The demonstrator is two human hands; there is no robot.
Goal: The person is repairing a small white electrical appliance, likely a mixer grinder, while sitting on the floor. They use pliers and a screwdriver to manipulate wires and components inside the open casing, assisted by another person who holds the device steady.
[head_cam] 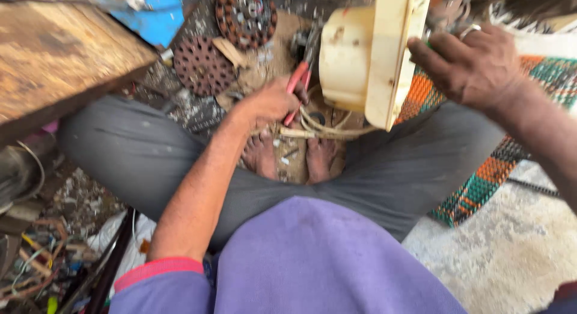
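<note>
Hands of a person sitting cross-legged on the ground, seen from above, work on a cream plastic housing (pixel 366 55) that looks like part of a fan or small appliance. The right hand (pixel 475 64), with a ring on one finger, grips the housing's upper right edge and props it tilted on its side above the person's bare feet (pixel 288 154). The left hand (pixel 273 100) is closed around the red handles of a pair of pliers (pixel 300 79), whose nose points up toward the base of the housing; whether the nose touches it is too blurred to tell. Pale cables (pixel 324 127) loop out from under the housing, just beside the pliers. The housing appears light and stiff, a hollow moulded shell that could crack if squeezed hard, so its thick rim, where the right hand already grasps it, seems the soundest place to take hold. Round rusty motor cores (pixel 204 64) lie on the dirty ground beyond the left hand, a woven orange and green mat (pixel 481 181) lies to the right, and a worn wooden bench (pixel 54 55) stands at the left.
</note>
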